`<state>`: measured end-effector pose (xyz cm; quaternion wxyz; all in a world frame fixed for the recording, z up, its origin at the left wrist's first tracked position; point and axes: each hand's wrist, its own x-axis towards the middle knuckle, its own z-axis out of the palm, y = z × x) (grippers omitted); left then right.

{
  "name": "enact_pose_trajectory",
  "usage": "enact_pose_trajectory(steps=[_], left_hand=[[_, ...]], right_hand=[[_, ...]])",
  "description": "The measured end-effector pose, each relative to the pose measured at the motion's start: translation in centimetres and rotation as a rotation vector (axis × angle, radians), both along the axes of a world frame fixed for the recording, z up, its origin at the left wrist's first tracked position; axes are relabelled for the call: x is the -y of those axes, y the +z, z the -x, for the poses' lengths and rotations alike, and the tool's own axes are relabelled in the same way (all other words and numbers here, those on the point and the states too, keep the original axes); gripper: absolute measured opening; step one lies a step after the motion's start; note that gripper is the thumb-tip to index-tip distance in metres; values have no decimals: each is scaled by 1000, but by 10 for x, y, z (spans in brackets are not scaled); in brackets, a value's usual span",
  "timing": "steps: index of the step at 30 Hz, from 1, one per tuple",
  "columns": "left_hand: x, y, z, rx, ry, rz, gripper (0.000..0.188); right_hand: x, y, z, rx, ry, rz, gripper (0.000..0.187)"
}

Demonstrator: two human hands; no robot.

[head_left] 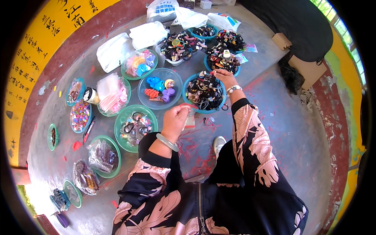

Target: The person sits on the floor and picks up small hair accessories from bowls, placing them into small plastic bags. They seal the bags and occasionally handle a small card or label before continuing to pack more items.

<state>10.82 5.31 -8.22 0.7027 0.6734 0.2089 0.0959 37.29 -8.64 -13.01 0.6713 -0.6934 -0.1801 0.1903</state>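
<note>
My left hand (176,119), with a pale bangle on its wrist, is closed in front of my lap. A thin pinkish-red strip (190,105) sticks out from its fingers. My right hand (226,80) is over the right rim of a blue basin (189,106) heaped with black hair ties (204,92) bearing small coloured ornaments. Its thumb and fingers are pinched together at a small red spot, and what they hold is too small to make out. Just below the left hand lies a small flat card-like piece (190,120) with a reddish edge.
Beside the left hand are a clear bowl of coloured hair bands (143,95) and a green basin (117,125) of bagged hair ties. Further left stand bowls of beads (80,115) and bagged goods (103,156). More hair-tie basins and white sacks (114,53) lie at the back.
</note>
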Motion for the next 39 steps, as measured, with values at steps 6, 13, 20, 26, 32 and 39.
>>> enact_pose_trajectory(steps=[6,13,20,26,32,39], left_hand=[[0,-7,-3,5,18,42,24],[1,-9,-7,3,-8,88,24],[-7,-5,1,-8,27,164,22],[0,8,6,-55,-17,332,19],[4,3,6,-94,-84,300,21],[6,-6,3,-129,-159,246,16]], right_hand=[[11,39,16,-425,205,-622,11],[17,86,51,-482,388,-732,9],[21,123,134,-476,253,-677,22],[38,124,185,-385,76,-552,21],[45,120,188,-64,113,-302,9],[29,115,197,441,198,-17,14]])
